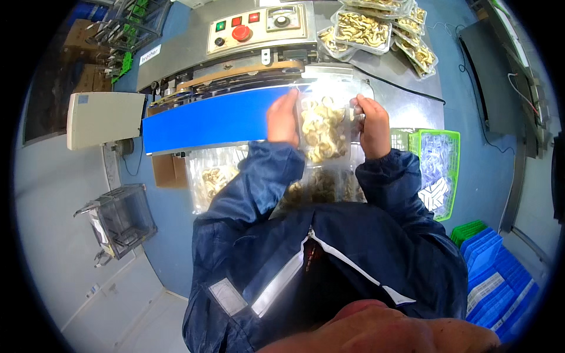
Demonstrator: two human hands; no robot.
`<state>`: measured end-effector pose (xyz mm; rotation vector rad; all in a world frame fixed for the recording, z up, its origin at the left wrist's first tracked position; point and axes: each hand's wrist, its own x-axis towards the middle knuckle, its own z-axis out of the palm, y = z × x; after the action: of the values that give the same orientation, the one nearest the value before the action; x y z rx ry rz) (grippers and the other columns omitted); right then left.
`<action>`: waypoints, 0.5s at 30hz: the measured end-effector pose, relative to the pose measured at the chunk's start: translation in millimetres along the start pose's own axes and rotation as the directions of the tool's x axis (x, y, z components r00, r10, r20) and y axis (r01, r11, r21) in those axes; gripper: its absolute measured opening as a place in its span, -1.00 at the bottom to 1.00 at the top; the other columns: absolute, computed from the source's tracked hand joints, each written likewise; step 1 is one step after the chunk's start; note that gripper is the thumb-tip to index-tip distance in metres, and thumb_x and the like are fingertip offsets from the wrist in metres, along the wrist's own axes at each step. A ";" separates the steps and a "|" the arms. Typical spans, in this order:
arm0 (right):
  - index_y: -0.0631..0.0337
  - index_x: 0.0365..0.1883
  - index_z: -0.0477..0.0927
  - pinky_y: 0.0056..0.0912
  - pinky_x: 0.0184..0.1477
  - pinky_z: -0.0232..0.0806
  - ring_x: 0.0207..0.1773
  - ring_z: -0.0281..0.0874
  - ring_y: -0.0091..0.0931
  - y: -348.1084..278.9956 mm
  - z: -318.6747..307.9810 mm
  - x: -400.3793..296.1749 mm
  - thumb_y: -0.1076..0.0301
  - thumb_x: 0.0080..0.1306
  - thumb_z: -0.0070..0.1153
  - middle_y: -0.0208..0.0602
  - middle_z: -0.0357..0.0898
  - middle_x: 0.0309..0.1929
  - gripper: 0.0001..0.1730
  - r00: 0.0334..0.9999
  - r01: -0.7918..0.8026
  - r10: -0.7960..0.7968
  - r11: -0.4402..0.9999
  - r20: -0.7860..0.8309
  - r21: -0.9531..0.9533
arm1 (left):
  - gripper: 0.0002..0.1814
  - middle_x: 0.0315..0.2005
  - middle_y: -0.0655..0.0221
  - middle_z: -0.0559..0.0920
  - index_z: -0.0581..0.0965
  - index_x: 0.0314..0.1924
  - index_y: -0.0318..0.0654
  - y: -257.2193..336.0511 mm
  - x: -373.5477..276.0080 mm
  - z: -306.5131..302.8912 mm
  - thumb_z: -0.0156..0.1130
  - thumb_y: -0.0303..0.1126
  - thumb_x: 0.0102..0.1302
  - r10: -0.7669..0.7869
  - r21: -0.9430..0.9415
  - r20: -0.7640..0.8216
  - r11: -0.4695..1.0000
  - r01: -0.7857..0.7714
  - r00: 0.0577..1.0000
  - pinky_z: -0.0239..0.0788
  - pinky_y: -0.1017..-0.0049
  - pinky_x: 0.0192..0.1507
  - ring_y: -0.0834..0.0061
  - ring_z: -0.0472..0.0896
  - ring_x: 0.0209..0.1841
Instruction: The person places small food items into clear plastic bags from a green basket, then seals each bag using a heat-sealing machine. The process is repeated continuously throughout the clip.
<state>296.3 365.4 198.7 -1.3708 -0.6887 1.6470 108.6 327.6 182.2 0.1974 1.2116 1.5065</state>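
A clear plastic bag of sliced dried mushrooms [324, 132] is held up in front of me by its two sides. My left hand [283, 119] grips its left edge, beside the blue conveyor belt [212, 117] of a band sealing machine. My right hand [373, 125] pinches the top right edge, its fingertips partly lost in glare. Below the bag, more clear bags of mushrooms [324, 183] lie close to my body, partly hidden by my sleeves. Another such bag [216, 178] is at the left, next to my left forearm.
The sealer's control panel [257, 28] has a red stop button. Filled mushroom trays [362, 31] are stacked at the back right, near a black cable [397, 84]. A green basket [454, 176] of small clear packets stands right. Blue crates [499, 282] are at lower right, a cardboard box [170, 171] under the conveyor.
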 end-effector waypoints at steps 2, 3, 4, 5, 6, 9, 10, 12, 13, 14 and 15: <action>0.17 -0.38 0.60 -0.69 -0.56 -0.08 -0.63 0.10 -0.79 11.1 -13.6 23.5 0.20 0.39 0.13 -0.69 0.31 -0.61 -0.76 0.999 0.048 -0.049 0.998 0.019 0.035 | -0.67 -0.25 0.23 0.68 0.58 -0.07 -0.48 -11.2 23.8 5.0 0.17 -0.28 0.43 -0.031 0.063 0.023 0.998 0.030 0.999 0.44 0.48 -0.18 0.46 0.63 -0.27; 0.17 -0.38 0.59 -0.69 -0.57 -0.09 -0.65 0.11 -0.79 15.2 -21.6 34.2 0.21 0.38 0.14 -0.69 0.32 -0.62 -0.77 0.997 0.070 -0.071 0.996 0.027 0.054 | -0.67 -0.26 0.23 0.68 0.58 -0.09 -0.48 -17.7 36.4 3.9 0.16 -0.28 0.43 -0.040 0.110 0.031 0.993 0.036 0.999 0.44 0.48 -0.20 0.46 0.63 -0.29; 0.22 -0.39 0.61 -0.65 -0.56 -0.06 -0.60 0.13 -0.77 13.7 -28.2 42.5 0.23 0.36 0.17 -0.64 0.42 -0.56 -0.76 0.998 0.003 -0.008 0.997 0.057 0.080 | -0.76 -0.22 0.23 0.69 0.55 -0.07 -0.42 -16.2 42.9 5.2 0.09 -0.36 0.47 -0.127 0.141 0.034 0.983 0.121 0.991 0.52 0.45 -0.11 0.44 0.67 -0.20; 0.22 -0.39 0.62 -0.65 -0.57 -0.06 -0.61 0.13 -0.77 15.2 -30.5 49.2 0.23 0.36 0.17 -0.63 0.42 -0.56 -0.76 0.999 0.004 -0.008 0.998 0.052 0.064 | -0.75 -0.20 0.22 0.69 0.55 -0.06 -0.42 -17.7 46.9 7.7 0.08 -0.36 0.47 -0.134 0.143 0.027 0.981 0.129 0.991 0.51 0.44 -0.09 0.43 0.67 -0.18; 0.22 -0.39 0.62 -0.64 -0.59 -0.06 -0.62 0.13 -0.77 16.6 -30.6 55.1 0.23 0.36 0.16 -0.63 0.42 -0.56 -0.77 0.999 0.008 -0.011 0.999 0.047 0.050 | -0.75 -0.18 0.22 0.69 0.54 -0.05 -0.42 -18.5 50.5 11.0 0.07 -0.36 0.48 -0.139 0.145 0.023 0.980 0.135 0.990 0.51 0.43 -0.07 0.41 0.67 -0.16; 0.20 -0.37 0.63 -0.66 -0.61 -0.04 -0.62 0.14 -0.75 17.0 -34.2 65.6 0.23 0.37 0.14 -0.61 0.40 -0.56 -0.77 0.999 0.001 -0.001 1.000 0.042 0.006 | -0.74 -0.11 0.21 0.68 0.52 0.00 -0.41 -17.6 60.3 12.1 0.02 -0.38 0.48 -0.207 0.121 0.076 0.973 0.197 0.975 0.49 0.37 -0.01 0.35 0.65 -0.09; 0.20 -0.37 0.63 -0.66 -0.61 -0.03 -0.61 0.14 -0.75 17.2 -34.8 67.9 0.23 0.37 0.14 -0.61 0.39 -0.56 -0.77 0.999 -0.004 0.005 1.000 0.048 -0.006 | -0.74 -0.10 0.20 0.68 0.51 0.01 -0.41 -17.1 63.4 8.9 0.02 -0.39 0.47 -0.210 0.144 0.098 0.970 0.195 0.973 0.49 0.36 0.00 0.34 0.65 -0.09; 0.20 -0.37 0.63 -0.67 -0.60 -0.03 -0.61 0.15 -0.74 19.2 -35.0 72.2 0.22 0.36 0.14 -0.61 0.38 -0.54 -0.76 0.998 -0.005 0.006 1.000 0.058 -0.026 | -0.76 -0.12 0.22 0.68 0.52 0.01 -0.37 -15.6 70.2 5.0 0.03 -0.39 0.46 -0.215 0.204 0.124 0.961 0.187 0.969 0.49 0.37 -0.03 0.36 0.65 -0.13; 0.20 -0.37 0.63 -0.67 -0.61 -0.02 -0.61 0.16 -0.73 20.4 -34.9 73.8 0.22 0.35 0.14 -0.60 0.39 -0.54 -0.77 0.999 -0.002 0.003 0.999 0.046 -0.033 | -0.76 -0.13 0.23 0.68 0.52 0.00 -0.37 -16.7 72.0 5.2 0.05 -0.38 0.45 -0.208 0.202 0.096 0.962 0.185 0.973 0.49 0.37 -0.05 0.36 0.65 -0.14; 0.20 -0.36 0.63 -0.66 -0.61 -0.02 -0.60 0.16 -0.73 21.6 -34.1 74.9 0.22 0.35 0.14 -0.60 0.40 -0.53 -0.77 0.999 0.001 0.001 0.999 0.034 -0.041 | -0.76 -0.14 0.24 0.68 0.52 -0.01 -0.36 -17.9 73.8 5.6 0.06 -0.38 0.45 -0.201 0.201 0.068 0.962 0.184 0.977 0.49 0.38 -0.07 0.37 0.65 -0.16; 0.20 -0.36 0.64 -0.66 -0.61 -0.01 -0.60 0.17 -0.72 21.6 -33.3 75.9 0.21 0.35 0.14 -0.59 0.40 -0.53 -0.77 1.000 0.004 -0.003 0.999 0.019 -0.048 | -0.77 -0.15 0.24 0.68 0.52 -0.01 -0.35 -17.7 75.0 8.2 0.07 -0.37 0.44 -0.195 0.200 0.043 0.963 0.183 0.980 0.49 0.38 -0.09 0.38 0.65 -0.17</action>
<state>320.8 417.7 135.4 -1.3879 -0.7457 1.6523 99.3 389.9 137.1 0.2498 1.2907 1.2087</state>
